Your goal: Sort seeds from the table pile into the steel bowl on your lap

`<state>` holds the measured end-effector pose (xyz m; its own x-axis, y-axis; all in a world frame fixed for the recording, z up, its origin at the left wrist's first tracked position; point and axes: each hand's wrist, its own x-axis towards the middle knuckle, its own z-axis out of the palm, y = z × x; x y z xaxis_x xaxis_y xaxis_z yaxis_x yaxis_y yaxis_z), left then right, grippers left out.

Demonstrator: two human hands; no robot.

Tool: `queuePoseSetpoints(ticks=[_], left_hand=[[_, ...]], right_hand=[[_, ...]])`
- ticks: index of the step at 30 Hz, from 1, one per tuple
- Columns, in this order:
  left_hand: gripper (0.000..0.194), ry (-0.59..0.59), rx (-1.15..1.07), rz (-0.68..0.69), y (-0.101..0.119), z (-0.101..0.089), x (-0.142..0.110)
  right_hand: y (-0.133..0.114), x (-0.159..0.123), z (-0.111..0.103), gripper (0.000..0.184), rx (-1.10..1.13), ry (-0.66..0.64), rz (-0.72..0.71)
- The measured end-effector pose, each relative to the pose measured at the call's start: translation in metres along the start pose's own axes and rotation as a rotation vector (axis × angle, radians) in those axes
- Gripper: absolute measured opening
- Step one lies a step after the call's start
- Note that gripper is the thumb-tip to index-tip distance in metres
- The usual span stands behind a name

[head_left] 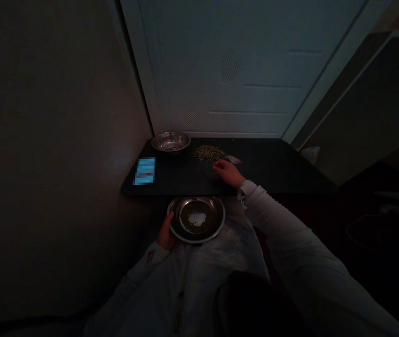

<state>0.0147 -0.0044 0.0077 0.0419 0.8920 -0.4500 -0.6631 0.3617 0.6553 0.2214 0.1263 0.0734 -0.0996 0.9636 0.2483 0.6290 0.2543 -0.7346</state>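
Note:
My left hand (pixel 166 234) grips the left rim of a shiny metal bowl (pixel 221 223), which rests over my lap just below the table edge. Small dark greenish grains (pixel 201 229) ring a pale patch in the bottom of this bowl. Above the dark table, my right hand (pixel 228 172) has its fingers drawn together in a pinch; whatever they hold, if anything, is too small to make out. Just beyond it lies a loose pile of mixed light and dark grains (pixel 209 153), with a smaller whitish pile (pixel 233 159) to its right.
A second metal bowl (pixel 170 140) stands at the back left of the dark table (pixel 273 173). In front of it lies a lit, blurred blue screen (pixel 145 171). A white panelled door (pixel 248 70) rises behind the table, and a wall (pixel 62 140) borders the left. The room is dim.

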Motion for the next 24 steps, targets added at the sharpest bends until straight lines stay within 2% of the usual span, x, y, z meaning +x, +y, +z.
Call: queuePoseSetpoints(ticks=[4,12,24], left_hand=[[0.023,-0.011,-0.009,0.003,-0.0001,-0.0007,0.0005],[0.022,0.004,-0.012,-0.005,-0.0014,-0.0039,0.0025],[0.023,-0.004,-0.001,-0.011,-0.0002,-0.0008,0.001]], right_hand=[[-0.0027,-0.0008,0.0025,0.017,-0.057,-0.044,0.002],[-0.0014,-0.0013,0.0017,0.018,-0.076,0.006,0.01],[-0.0007,-0.0027,0.0007,0.019,-0.136,0.0,0.022]])
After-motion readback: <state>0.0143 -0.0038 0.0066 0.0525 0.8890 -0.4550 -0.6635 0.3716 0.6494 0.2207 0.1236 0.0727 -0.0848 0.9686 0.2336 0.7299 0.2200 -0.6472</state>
